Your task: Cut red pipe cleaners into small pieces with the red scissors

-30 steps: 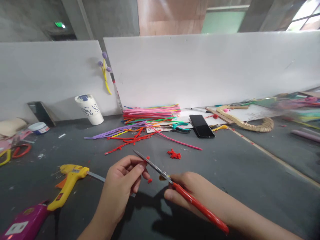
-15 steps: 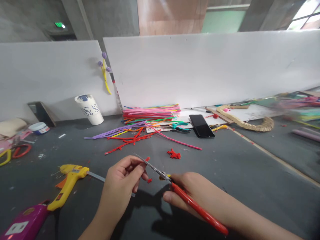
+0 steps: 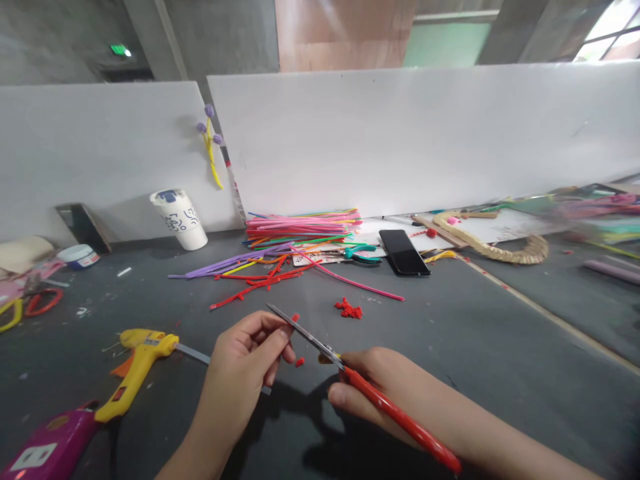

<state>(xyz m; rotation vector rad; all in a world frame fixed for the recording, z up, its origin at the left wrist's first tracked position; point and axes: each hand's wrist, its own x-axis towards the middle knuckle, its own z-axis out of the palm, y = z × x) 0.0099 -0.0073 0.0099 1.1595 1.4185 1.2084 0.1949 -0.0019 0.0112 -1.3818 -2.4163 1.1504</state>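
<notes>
My left hand (image 3: 250, 360) is closed in a pinch on a short piece of red pipe cleaner (image 3: 296, 318), most of it hidden by the fingers. My right hand (image 3: 375, 383) grips red-handled scissors (image 3: 320, 346). Their blades look nearly closed and cross the red piece right at my left fingertips. A cut red bit (image 3: 299, 362) shows just below the blades, beside my left fingers. Beyond both hands, a small heap of red cuttings (image 3: 349, 308) lies on the dark table (image 3: 450, 360).
At left lies a yellow glue gun (image 3: 143, 360) with a glue stick running under my left hand. Bundled pipe cleaners (image 3: 303, 225), loose red stems (image 3: 260, 283), teal-handled pliers (image 3: 363, 252) and a black phone (image 3: 404, 252) lie behind. A white cup (image 3: 179, 220) stands near the white panel.
The scissor blades have drawn a little closer together, and the handle has shifted slightly right and down. My left hand stays in place.
</notes>
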